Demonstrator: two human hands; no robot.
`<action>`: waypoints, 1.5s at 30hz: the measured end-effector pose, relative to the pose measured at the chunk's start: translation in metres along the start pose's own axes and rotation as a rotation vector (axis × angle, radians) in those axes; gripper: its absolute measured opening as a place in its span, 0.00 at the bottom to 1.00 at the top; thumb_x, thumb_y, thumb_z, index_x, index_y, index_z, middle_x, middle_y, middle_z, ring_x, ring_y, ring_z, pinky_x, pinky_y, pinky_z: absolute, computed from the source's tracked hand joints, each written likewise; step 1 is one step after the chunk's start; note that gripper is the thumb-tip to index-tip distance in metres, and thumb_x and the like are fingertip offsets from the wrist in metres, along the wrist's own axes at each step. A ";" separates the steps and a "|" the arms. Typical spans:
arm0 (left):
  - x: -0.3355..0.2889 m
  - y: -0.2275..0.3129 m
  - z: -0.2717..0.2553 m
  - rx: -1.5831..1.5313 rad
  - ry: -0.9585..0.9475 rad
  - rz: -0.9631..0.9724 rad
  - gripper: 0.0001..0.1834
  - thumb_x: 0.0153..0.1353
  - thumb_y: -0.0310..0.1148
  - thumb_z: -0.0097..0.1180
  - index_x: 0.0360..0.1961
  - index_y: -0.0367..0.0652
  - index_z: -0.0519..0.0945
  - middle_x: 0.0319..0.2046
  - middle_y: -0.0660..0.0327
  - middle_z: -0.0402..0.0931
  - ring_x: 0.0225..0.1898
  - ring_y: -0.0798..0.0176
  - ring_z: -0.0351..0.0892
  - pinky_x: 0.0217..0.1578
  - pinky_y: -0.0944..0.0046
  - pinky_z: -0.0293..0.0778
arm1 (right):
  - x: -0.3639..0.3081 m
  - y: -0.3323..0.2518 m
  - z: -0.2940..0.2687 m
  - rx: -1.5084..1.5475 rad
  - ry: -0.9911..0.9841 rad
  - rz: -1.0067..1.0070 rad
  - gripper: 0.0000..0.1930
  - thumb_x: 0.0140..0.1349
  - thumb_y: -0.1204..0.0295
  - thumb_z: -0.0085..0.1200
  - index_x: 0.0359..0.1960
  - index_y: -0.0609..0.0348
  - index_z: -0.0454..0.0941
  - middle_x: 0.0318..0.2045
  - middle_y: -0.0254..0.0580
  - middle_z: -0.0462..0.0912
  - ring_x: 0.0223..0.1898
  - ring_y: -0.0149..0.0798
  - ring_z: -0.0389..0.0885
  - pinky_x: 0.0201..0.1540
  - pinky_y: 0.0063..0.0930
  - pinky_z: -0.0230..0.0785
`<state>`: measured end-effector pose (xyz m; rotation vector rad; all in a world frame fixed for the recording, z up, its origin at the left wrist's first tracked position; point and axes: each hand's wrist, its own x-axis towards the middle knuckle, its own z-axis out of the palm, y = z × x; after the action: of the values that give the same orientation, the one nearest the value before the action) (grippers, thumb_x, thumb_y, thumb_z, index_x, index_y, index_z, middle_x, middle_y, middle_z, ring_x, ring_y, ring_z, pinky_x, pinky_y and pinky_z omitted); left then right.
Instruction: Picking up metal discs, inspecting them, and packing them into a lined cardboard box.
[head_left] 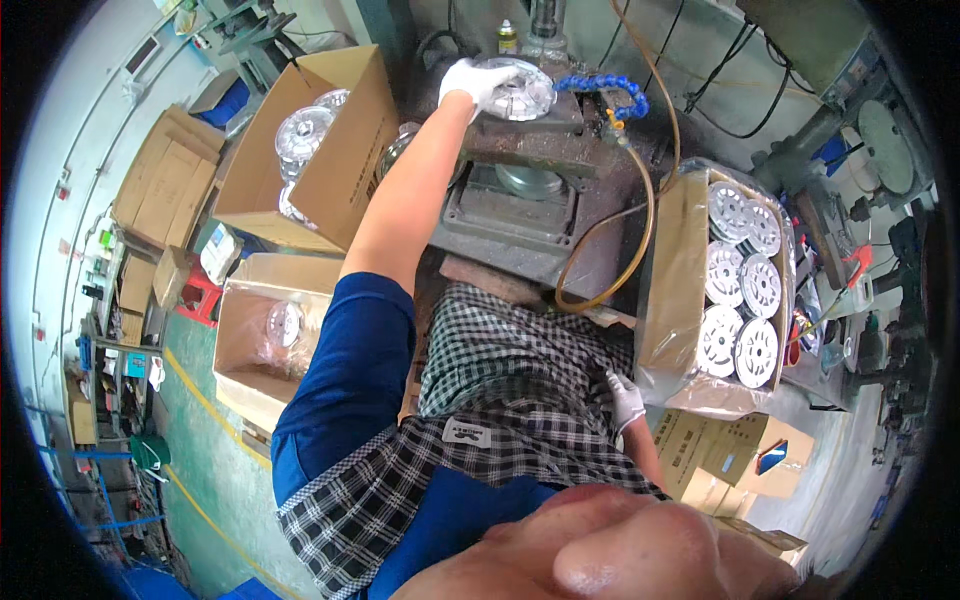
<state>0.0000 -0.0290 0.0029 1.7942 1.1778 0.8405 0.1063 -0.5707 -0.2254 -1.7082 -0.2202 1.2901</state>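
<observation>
My left hand wears a white glove and grips the left edge of a shiny round metal part, which is at the top of the machine bench. Right beside that part ends a blue segmented coolant hose. My right hand, gloved too, rests low against my checkered apron with its fingers loosely stretched and nothing seen in them. Below the held part, a round metal piece sits in the machine's grey base.
At left, a tall cardboard box holds round metal parts; a lower plastic-lined box has another. On the right, a plastic-lined carton holds several slotted metal discs. A brown hose loops before the bench. A spray can stands behind.
</observation>
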 end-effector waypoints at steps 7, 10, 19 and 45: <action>-0.002 0.026 -0.006 0.453 -0.101 -0.146 0.50 0.40 0.66 0.61 0.49 0.27 0.75 0.49 0.46 0.76 0.50 0.55 0.76 0.50 0.63 0.70 | 0.008 -0.008 0.000 0.015 -0.055 0.081 0.15 0.67 0.61 0.46 0.46 0.58 0.73 0.28 0.42 0.82 0.19 0.30 0.75 0.19 0.21 0.67; -0.001 0.022 -0.009 0.480 -0.096 -0.117 0.50 0.41 0.68 0.57 0.48 0.27 0.76 0.48 0.46 0.76 0.50 0.52 0.77 0.49 0.62 0.70 | 0.005 -0.022 0.005 -0.015 -0.068 0.110 0.15 0.67 0.60 0.45 0.45 0.58 0.73 0.28 0.42 0.82 0.18 0.30 0.75 0.19 0.21 0.66; 0.007 0.008 -0.007 0.537 -0.052 -0.132 0.46 0.42 0.70 0.53 0.44 0.33 0.80 0.43 0.48 0.79 0.47 0.53 0.78 0.48 0.61 0.70 | 0.002 -0.018 0.002 -0.023 -0.018 0.093 0.15 0.67 0.60 0.44 0.41 0.59 0.75 0.27 0.42 0.82 0.17 0.30 0.75 0.18 0.21 0.65; 0.021 -0.007 -0.002 0.310 -0.079 -0.116 0.42 0.42 0.61 0.63 0.43 0.27 0.79 0.38 0.48 0.80 0.38 0.59 0.80 0.41 0.64 0.72 | 0.023 -0.011 0.004 -0.006 0.007 0.081 0.16 0.68 0.58 0.43 0.36 0.57 0.77 0.22 0.40 0.81 0.12 0.29 0.71 0.12 0.20 0.59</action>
<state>0.0022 -0.0075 -0.0005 1.9635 1.4045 0.5363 0.1168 -0.5480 -0.2315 -1.7419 -0.1518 1.3436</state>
